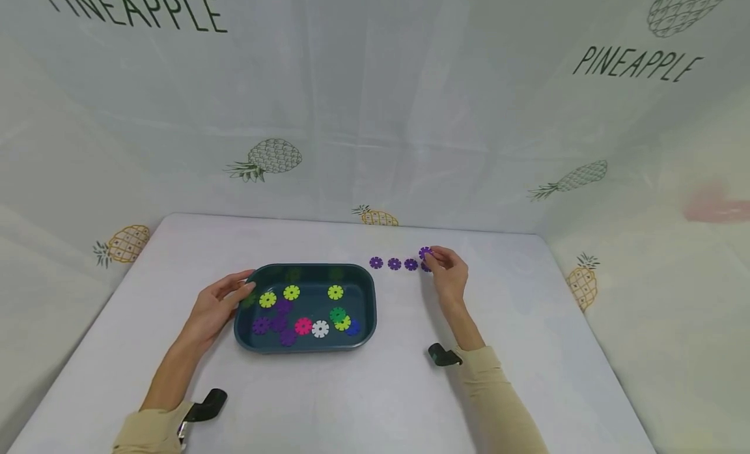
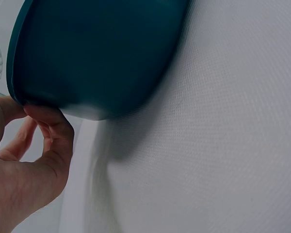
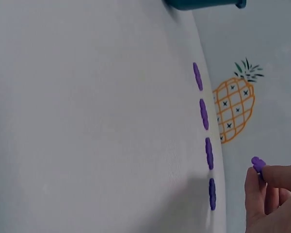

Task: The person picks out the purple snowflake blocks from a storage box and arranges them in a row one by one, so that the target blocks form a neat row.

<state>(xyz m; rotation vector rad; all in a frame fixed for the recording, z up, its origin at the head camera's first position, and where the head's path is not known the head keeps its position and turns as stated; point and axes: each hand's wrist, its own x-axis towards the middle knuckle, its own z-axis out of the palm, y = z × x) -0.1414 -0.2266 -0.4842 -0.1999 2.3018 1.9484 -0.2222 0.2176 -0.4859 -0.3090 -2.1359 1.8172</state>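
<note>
Resting against the left end of the dark teal tray [image 1: 364, 296], the left hand [image 1: 218, 305] is seen with its fingers nearly straight and only lightly bent, the fingertips laid on the rim; nothing is clasped in it. In the left wrist view the fingertips [image 2: 47, 116] are shown touching the tray's outer wall just under the edge. The right hand [image 1: 448, 271] is held to the right of the tray, its thumb and forefinger drawn together on a purple disc [image 1: 424, 252], which is pinched and lifted slightly above the table [image 1: 375, 402]. A row of purple discs [image 1: 394, 264] is laid flat on the table just left of that hand, the nearest one close under the fingers; four are counted in the right wrist view. Yellow, purple, pink, white, green and blue discs [image 1: 303, 326] are scattered inside the tray. The row lies near the table's far edge, by the backdrop [image 1: 375, 115]. Bare tabletop is left in front of the tray and between the forearms.
</note>
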